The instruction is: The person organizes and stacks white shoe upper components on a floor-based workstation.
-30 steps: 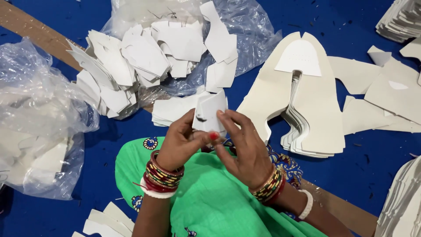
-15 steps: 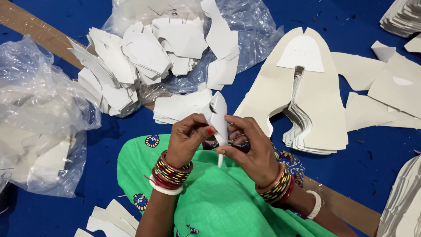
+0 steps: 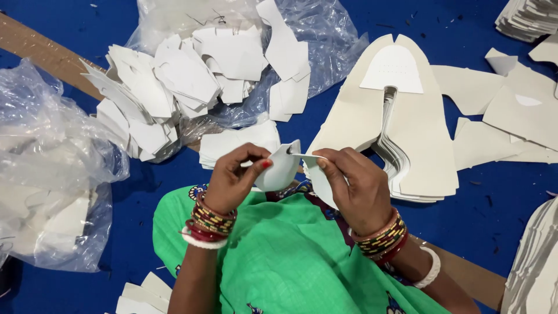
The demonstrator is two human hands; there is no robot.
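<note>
You hold a small white cut piece (image 3: 283, 167) pinched between both hands, just above your green lap. Your left hand (image 3: 235, 177) grips its left edge with thumb and forefinger closed; your right hand (image 3: 354, 186) pinches a thin layer at its top. You seem to be peeling layers apart; next calls for a steady pull. Beyond your fingertips lies the stack of large cream cutouts (image 3: 395, 128).

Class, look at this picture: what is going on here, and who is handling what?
A person seated over a blue surface holds a small white cut piece between both hands. The left hand pinches its one side and the right hand its other, bending it. Behind lie a heap of similar white pieces on clear plastic and a stack of larger cream cut-outs.
</note>
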